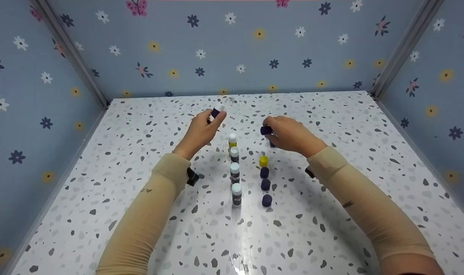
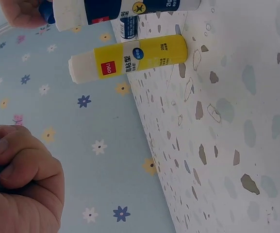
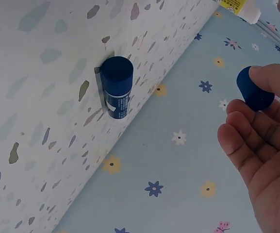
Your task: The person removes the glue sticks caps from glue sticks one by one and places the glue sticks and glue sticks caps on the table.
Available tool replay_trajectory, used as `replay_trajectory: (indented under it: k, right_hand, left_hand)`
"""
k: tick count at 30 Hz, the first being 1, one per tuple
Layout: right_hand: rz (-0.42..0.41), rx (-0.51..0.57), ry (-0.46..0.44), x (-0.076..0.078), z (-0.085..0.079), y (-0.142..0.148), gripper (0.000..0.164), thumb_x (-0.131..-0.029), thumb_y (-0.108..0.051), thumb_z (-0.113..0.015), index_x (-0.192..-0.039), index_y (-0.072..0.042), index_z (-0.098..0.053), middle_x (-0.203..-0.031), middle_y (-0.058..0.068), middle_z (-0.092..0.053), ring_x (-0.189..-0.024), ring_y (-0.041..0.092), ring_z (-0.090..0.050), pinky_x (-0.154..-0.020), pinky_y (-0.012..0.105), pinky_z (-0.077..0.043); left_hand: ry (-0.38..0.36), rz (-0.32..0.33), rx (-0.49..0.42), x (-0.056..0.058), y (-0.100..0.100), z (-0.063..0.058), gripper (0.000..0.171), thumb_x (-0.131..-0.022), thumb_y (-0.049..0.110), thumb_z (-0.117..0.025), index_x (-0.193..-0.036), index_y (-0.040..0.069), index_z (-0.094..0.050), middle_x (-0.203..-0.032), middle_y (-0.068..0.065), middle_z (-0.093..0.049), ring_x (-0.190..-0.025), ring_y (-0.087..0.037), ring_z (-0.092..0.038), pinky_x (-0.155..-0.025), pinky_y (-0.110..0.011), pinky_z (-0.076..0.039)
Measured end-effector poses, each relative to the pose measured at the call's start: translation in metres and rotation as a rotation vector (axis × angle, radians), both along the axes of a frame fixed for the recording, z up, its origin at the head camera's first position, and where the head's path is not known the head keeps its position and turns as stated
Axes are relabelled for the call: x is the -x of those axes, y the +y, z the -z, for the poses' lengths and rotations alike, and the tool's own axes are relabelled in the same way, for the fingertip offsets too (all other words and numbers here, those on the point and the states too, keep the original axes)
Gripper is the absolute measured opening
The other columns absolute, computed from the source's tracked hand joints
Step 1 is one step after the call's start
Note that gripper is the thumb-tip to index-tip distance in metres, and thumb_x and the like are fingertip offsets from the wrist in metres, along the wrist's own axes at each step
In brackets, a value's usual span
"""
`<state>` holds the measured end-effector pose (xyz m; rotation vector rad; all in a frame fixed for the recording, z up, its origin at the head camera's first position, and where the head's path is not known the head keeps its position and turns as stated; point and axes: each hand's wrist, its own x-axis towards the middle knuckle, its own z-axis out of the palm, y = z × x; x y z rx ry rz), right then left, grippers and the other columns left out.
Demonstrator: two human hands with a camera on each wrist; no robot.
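Observation:
At the far part of the table, my left hand (image 1: 199, 131) grips a dark blue glue stick (image 1: 215, 113) whose white top shows, tilted up off the surface. To its right, my right hand (image 1: 290, 133) pinches a dark blue cap (image 3: 254, 90) between thumb and fingers, in the air. Partly hidden under that hand is a capped blue glue stick (image 3: 116, 87), upright on the table. Nearer stand a yellow glue stick (image 2: 142, 56) and several dark blue glue sticks (image 1: 235, 173) in a column, white tops bare. Beside them lie a yellow cap (image 1: 263, 161) and several blue caps (image 1: 265, 185).
The speckled white table (image 1: 147, 229) carries everything. Flowered light blue panels (image 1: 239, 46) close it in at the back, left and right, with grey metal posts (image 1: 73, 57) at the corners. The column of caps runs parallel to the glue sticks.

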<state>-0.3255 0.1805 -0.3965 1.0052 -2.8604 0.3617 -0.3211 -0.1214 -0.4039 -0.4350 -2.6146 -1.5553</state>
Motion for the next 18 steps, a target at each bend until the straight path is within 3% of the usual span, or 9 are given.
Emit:
replay_trajectory:
  k: [10, 18]
  right_hand:
    - [-0.041, -0.057, -0.050, 0.006, 0.018, -0.005, 0.025, -0.105, -0.007, -0.070, -0.129, 0.001, -0.069, -0.119, 0.019, -0.074, -0.109, 0.035, -0.072, -0.098, 0.049, -0.060]
    - [-0.054, -0.130, -0.082, 0.007, 0.029, -0.009, 0.028, -0.106, -0.006, -0.067, -0.133, 0.001, -0.070, -0.117, 0.019, -0.073, -0.107, 0.034, -0.072, -0.097, 0.049, -0.060]
  left_hand:
    - [-0.025, -0.013, 0.012, 0.002, 0.002, 0.004, 0.043, -0.117, 0.052, -0.039, -0.111, 0.010, -0.050, -0.093, -0.005, -0.054, -0.081, -0.020, -0.050, -0.073, -0.036, -0.044]
    - [-0.036, 0.001, 0.012, 0.001, 0.001, 0.008, 0.041, -0.118, 0.049, -0.034, -0.111, 0.010, -0.045, -0.091, -0.005, -0.050, -0.076, -0.020, -0.044, -0.071, -0.037, -0.040]
